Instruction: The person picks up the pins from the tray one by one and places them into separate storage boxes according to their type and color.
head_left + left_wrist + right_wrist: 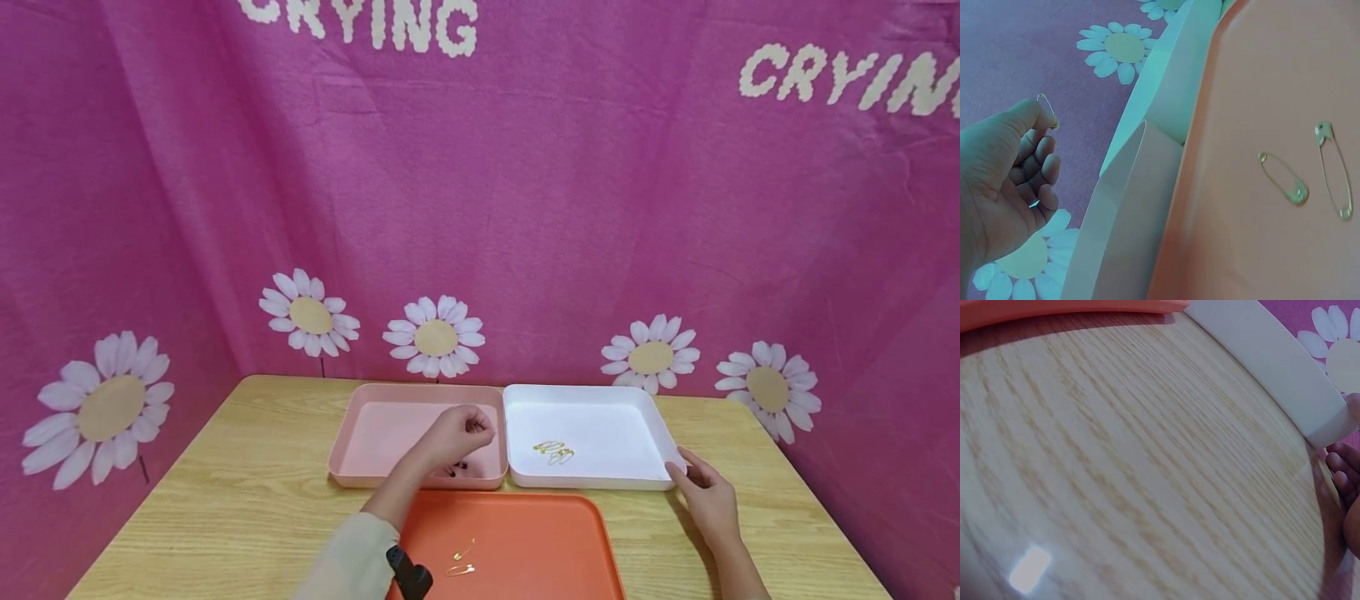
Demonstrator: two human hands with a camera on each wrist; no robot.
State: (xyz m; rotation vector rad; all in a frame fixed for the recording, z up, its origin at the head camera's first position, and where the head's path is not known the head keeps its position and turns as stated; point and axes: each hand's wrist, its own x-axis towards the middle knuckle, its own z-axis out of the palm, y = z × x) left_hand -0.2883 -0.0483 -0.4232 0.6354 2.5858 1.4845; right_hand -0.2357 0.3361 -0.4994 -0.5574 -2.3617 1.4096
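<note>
Between thumb and forefinger, my left hand [455, 435] pinches a gold safety pin [1049, 111], seen plainly only in the left wrist view. That hand is above the right part of the pink tray [347, 437]. At the front right corner of the white tray [600, 481], my right hand [707, 497] touches the rim with its thumb, its fingers along the outer side. Several gold safety pins [555, 452] lie inside the white tray. On the orange tray [540, 542] are two more gold pins, one larger [1335, 172] and one smaller [1283, 179].
Small dark items [459, 468] lie in the pink tray, partly behind the left forearm; their kind is unclear. The pink and white trays stand side by side on the wooden table [247, 483], the orange one in front. A magenta cloth [525, 208] with daisies hangs behind.
</note>
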